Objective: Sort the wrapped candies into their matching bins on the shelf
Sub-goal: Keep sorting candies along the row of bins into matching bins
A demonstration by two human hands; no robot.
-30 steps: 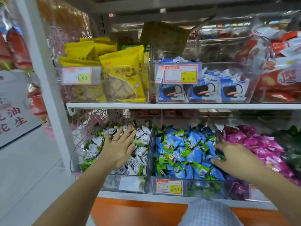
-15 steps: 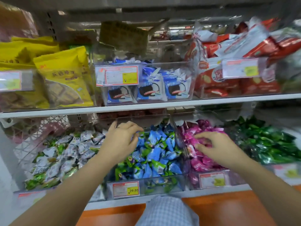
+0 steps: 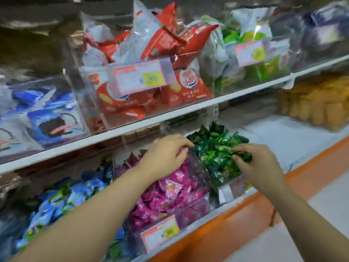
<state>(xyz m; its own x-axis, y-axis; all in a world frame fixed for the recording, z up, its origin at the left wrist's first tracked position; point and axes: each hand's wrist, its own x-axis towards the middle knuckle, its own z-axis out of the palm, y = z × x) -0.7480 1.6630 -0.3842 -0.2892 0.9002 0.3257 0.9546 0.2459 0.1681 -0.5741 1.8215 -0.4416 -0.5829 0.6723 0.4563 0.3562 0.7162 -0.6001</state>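
The green candies (image 3: 217, 148) and pink candies (image 3: 170, 190) have shiny, crinkly wrappers. The bins (image 3: 188, 210) are clear, smooth plastic. The price tag (image 3: 160, 235) looks like paper. The shelf (image 3: 132, 127) edge is smooth and white.

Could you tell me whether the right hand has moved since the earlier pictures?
Yes: the right hand went rightward, from the pink candies to the green candies.

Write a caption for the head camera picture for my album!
Left hand hovers over pink foil-wrapped candies; right hand touches shiny dark-green wrapped candies.

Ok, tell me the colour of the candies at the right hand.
Dark green candies, best in the head view.
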